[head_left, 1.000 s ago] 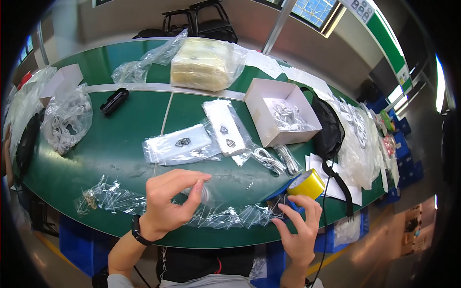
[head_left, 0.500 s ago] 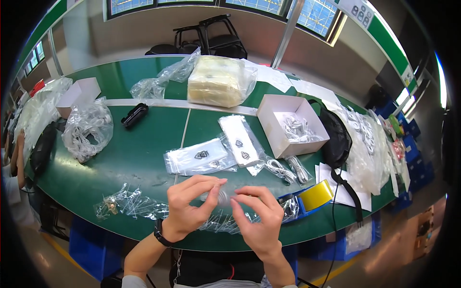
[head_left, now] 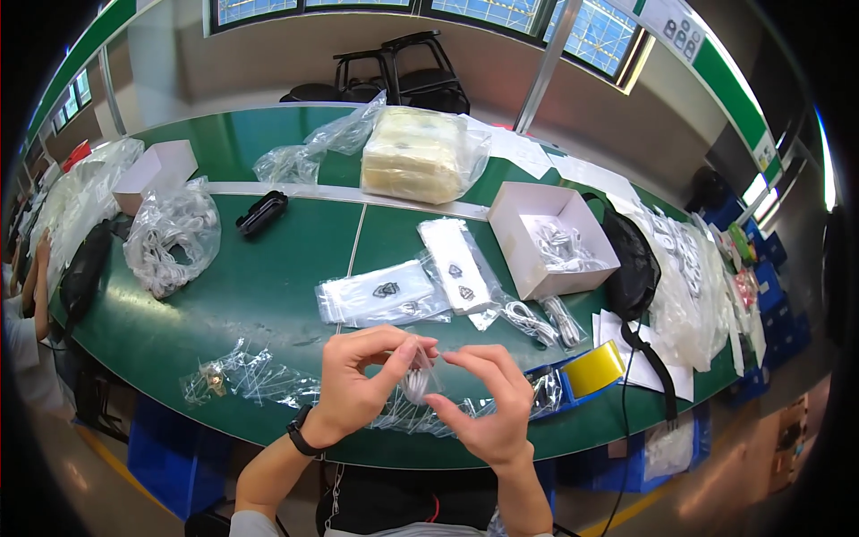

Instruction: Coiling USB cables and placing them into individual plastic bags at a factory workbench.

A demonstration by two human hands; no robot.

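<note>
Left hand (head_left: 360, 380) pinches a small clear bag (head_left: 418, 374) containing a white coil (head_left: 414, 387), above the green table (head_left: 250, 300) near its 6 o'clock edge. Right hand (head_left: 490, 403), thumb and forefinger parted, lies at the bag's 3 o'clock side; whether they touch it cannot be told. Outward from the bag: yellow tape roll (head_left: 595, 369), 3 o'clock; white cable bundles (head_left: 530, 324), 2 o'clock; flat clear packets (head_left: 362, 295), between 11 and 12; bagged cables (head_left: 173, 246), 10 o'clock.

Your left hand (head_left: 358, 380) and right hand (head_left: 497, 407) are bare. A slim black band (head_left: 302, 431) circles your left wrist; your sleeve (head_left: 252, 524) is pale. Your black lapwear (head_left: 394, 492) shows a thin red strip (head_left: 435, 508), a silvery chain (head_left: 335, 498) at its left.
</note>
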